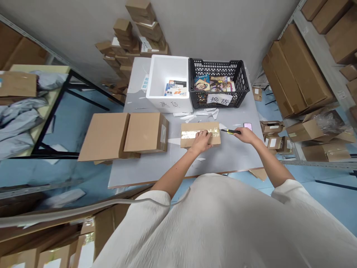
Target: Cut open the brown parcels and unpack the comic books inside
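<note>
A taped cardboard box [186, 134] lies on the grey table, with shiny tape running along its top. My left hand [203, 140] rests on this box, fingers apart and slightly bent over the tape. In my right hand [245, 134] is a yellow-and-black utility knife [231, 131], gripped by its handle. The knife points left, its tip close to the right end of the box. Whether the blade touches the cardboard I cannot tell.
Behind the box stand a white foam bin [169, 101] and a black plastic crate [199, 99], both holding books. Two larger cartons [143, 130] occupy the left side. Paper scraps [208, 112] litter the grey table [156, 167]. A phone [247, 126] lies beyond my right hand.
</note>
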### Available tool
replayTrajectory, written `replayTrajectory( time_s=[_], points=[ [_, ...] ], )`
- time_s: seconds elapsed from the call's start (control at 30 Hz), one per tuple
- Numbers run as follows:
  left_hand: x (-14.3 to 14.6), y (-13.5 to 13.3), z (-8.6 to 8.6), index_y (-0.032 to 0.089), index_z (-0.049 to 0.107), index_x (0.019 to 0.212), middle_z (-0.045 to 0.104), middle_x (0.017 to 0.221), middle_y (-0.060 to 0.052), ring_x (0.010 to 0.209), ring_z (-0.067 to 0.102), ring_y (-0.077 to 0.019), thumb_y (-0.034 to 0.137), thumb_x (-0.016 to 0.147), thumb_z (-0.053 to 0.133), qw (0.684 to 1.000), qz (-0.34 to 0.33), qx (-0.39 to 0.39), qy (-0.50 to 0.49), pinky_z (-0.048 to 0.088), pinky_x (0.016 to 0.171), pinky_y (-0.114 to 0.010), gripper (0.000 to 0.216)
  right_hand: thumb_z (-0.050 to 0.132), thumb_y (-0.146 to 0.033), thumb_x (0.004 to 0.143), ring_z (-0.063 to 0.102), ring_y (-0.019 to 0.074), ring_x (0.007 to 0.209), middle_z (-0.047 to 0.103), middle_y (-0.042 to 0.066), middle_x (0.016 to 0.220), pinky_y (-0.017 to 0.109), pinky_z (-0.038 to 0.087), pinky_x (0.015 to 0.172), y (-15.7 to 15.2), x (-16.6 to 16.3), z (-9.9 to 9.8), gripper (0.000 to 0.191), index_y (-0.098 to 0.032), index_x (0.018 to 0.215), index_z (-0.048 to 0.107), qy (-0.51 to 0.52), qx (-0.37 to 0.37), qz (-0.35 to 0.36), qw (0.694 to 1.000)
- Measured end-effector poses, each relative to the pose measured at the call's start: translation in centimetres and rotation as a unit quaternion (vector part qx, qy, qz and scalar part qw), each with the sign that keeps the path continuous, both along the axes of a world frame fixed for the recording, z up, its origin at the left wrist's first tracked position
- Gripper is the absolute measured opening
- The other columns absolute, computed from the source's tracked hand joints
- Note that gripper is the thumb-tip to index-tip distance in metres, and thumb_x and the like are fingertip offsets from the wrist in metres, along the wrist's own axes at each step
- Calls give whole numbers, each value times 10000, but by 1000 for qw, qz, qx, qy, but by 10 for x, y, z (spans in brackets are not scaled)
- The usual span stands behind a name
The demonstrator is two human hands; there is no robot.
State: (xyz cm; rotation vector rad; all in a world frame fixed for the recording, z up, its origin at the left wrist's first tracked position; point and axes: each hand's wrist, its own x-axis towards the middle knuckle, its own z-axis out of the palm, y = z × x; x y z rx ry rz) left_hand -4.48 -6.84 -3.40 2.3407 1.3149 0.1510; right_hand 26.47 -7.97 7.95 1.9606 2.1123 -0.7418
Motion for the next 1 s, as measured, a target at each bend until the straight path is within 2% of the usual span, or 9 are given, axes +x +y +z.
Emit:
replayTrajectory(
  time_s=[0.17,0.3,0.5,0.67,0.83,1.0],
  points=[
    [9,10,10,256,672,1407,672,1472,-192,1437,613,-441,329,840,948,999,3,-22,45,383,1297,-628,634,590,-394,1124,770,250,1011,865,111,1203,282,481,800,-6,9,-20,363,-184,1316,817,72,0,-37,997],
    [14,11,22,255,631,1424,657,1526,-181,1476,604,-403,338,881,913,995,-7,-57,86,306,1337,-605,618,665,-410,1082,751,240,897,861,86,1070,279,476,756,-5,17,-40,345,-185,1296,816,131,13,-71,989],
    [19,14,32,255,599,1446,618,1567,-187,1574,520,-391,397,887,908,988,8,-102,118,252,1363,-594,655,699,-394,1060,749,247,914,861,79,1073,284,489,773,4,24,-59,283,-208,1220,840,182,34,-41,982],
    [24,18,31,235,563,1494,553,1615,-215,1593,485,-428,395,818,964,985,17,-108,134,195,1379,-640,802,708,-395,1060,751,261,948,873,93,1117,298,501,800,12,25,-65,302,-209,1246,858,159,29,0,987],
    [24,11,27,235,569,1483,546,1580,-205,1579,484,-439,355,836,946,988,21,-89,125,133,1393,-672,758,665,-355,1083,765,302,1063,873,108,1203,316,509,840,21,25,-66,329,-228,1317,860,98,18,32,994],
    [23,6,26,245,572,1487,558,1569,-203,1572,484,-435,383,863,939,990,15,-66,122,205,1388,-624,737,613,-329,1109,767,312,1114,866,103,1259,326,512,868,32,19,-63,351,-253,1362,844,53,12,60,997]
  ],
)
